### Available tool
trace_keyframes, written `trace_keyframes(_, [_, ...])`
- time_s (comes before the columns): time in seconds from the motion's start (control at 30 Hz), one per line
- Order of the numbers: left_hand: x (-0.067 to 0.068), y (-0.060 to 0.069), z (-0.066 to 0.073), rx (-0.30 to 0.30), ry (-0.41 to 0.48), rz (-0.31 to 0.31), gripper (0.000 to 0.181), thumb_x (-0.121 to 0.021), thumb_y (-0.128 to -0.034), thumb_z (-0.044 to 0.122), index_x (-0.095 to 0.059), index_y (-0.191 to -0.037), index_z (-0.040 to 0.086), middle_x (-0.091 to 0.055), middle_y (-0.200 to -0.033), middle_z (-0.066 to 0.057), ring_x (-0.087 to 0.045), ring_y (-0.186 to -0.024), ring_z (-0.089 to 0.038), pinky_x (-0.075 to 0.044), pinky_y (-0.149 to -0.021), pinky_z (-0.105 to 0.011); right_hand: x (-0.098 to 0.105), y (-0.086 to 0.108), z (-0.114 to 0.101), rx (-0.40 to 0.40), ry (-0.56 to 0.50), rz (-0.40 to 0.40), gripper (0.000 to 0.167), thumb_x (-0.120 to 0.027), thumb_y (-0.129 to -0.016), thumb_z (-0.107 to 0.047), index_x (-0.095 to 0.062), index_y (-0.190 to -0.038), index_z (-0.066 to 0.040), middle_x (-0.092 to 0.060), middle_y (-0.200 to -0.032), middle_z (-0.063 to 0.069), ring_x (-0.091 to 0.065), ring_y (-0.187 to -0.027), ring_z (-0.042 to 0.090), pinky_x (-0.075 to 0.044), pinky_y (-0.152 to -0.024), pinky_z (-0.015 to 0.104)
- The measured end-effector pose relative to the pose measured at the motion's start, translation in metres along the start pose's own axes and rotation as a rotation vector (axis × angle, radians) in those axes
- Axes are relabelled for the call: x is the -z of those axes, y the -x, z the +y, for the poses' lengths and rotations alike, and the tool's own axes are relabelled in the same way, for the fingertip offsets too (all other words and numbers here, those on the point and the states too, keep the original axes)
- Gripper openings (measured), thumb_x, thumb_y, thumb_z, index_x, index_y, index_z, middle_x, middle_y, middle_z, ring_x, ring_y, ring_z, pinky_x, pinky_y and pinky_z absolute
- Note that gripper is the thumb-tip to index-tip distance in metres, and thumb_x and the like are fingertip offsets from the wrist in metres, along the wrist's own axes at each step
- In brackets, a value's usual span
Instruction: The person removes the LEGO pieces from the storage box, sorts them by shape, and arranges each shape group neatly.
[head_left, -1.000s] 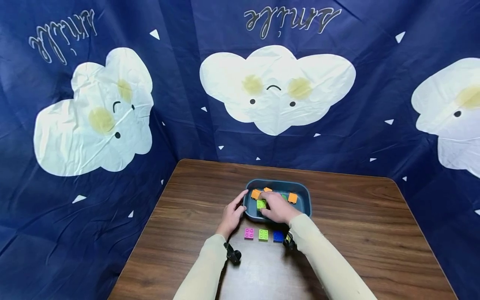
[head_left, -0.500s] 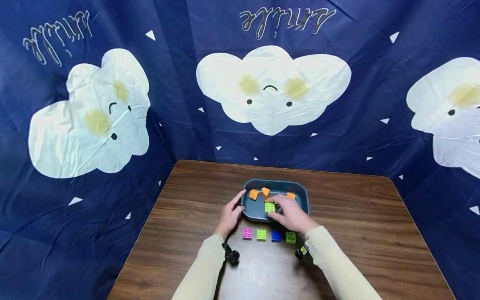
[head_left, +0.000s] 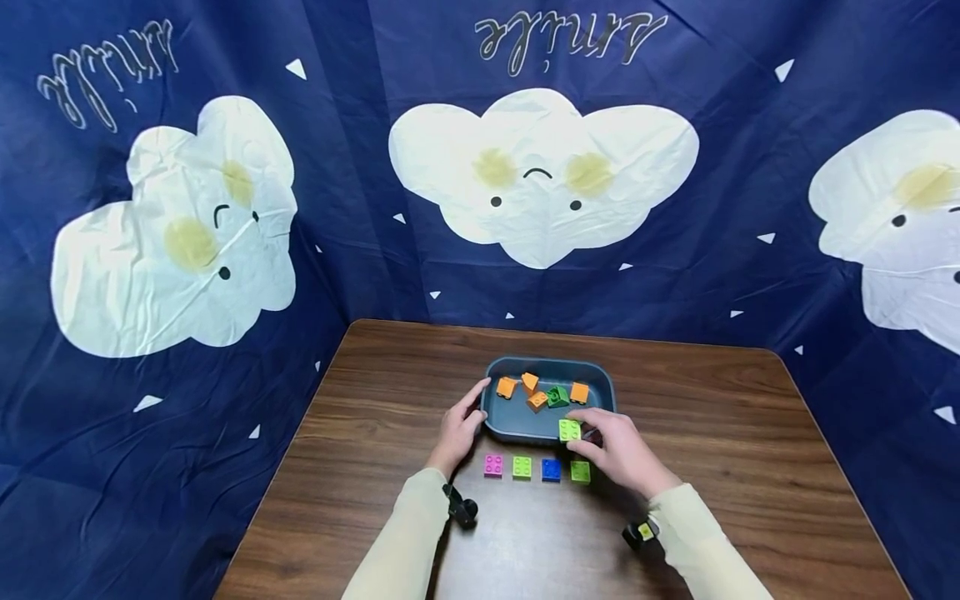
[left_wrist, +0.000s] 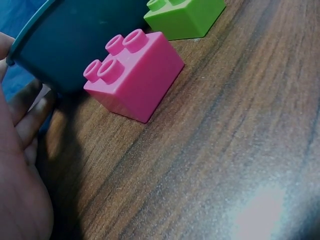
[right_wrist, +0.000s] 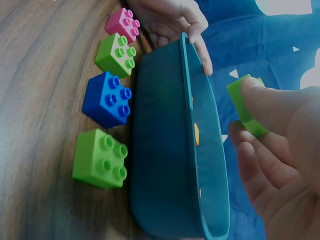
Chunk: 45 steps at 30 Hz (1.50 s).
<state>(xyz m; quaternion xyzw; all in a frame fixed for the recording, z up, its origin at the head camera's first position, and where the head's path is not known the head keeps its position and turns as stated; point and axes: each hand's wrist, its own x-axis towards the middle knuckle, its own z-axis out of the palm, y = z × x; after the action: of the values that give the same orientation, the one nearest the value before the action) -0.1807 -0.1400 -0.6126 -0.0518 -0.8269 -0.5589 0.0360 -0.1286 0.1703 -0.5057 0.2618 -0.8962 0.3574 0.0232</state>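
Note:
My right hand (head_left: pixel 626 450) pinches a lime-green toy building block (head_left: pixel 569 430) between thumb and fingers, above the front right part of a dark teal plastic bin (head_left: pixel 517 428). My left hand (head_left: pixel 455 431) touches the bin's left end, its thumb and index finger spread along the rim. In front of the bin, blocks stand in a row: pink (head_left: pixel 492 466), lime green (head_left: pixel 522 467), blue (head_left: pixel 551 470) and green (head_left: pixel 581 472). The right wrist view shows the held block (right_wrist: pixel 245 105) raised beside the bin's rim.
Inside the bin lie several orange pieces (head_left: pixel 506 387) and a dark green piece (head_left: pixel 557 397). The wooden table (head_left: pixel 712 433) extends to both sides. A navy curtain (head_left: pixel 352 208) with cloud prints hangs behind it.
My right hand has lifted the lime-green block from among the pieces and carried it right and toward the front of the bin. My left hand has stayed at the bin's end.

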Motion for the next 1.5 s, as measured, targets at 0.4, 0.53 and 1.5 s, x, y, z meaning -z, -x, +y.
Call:
trace_keyframes(0.4, [0.0, 0.0, -0.001, 0.024, -0.003, -0.015, 0.063, -0.057, -0.0963, 0.016, -0.054, -0.151, 0.047, -0.051, -0.157, 0.005, -0.05, -0.141, -0.021, -0.035, -0.119, -0.057, 0.003, 0.037, 0.015, 0.005, -0.082, 0.096, 0.04, -0.086, -0.085, -0.005, -0.075, -0.122, -0.012, -0.071, -0.112, -0.005, -0.066, -0.084, 0.006, -0.059, -0.071, 0.026])
trace_keyframes(0.53, [0.0, -0.001, 0.0, 0.029, -0.01, -0.018, 0.064, -0.058, -0.0963, 0.016, -0.053, -0.152, 0.047, -0.051, -0.158, 0.004, -0.05, -0.141, -0.022, -0.034, -0.119, -0.056, 0.0, 0.049, 0.02, -0.042, -0.073, 0.108, 0.041, -0.086, -0.083, -0.004, -0.075, -0.122, -0.006, -0.071, -0.105, -0.003, -0.065, -0.083, 0.003, -0.059, -0.071, 0.027])
trace_keyframes(1.5, [0.001, 0.001, 0.006, 0.037, 0.002, -0.018, 0.064, -0.058, -0.0977, 0.012, -0.053, -0.153, 0.044, -0.052, -0.157, 0.005, -0.056, -0.123, -0.024, -0.039, -0.109, -0.052, -0.031, 0.085, 0.075, -0.142, 0.002, 0.194, 0.038, -0.09, -0.077, -0.001, -0.077, -0.112, -0.005, -0.072, -0.101, 0.0, -0.067, -0.081, 0.007, -0.056, -0.067, 0.025])
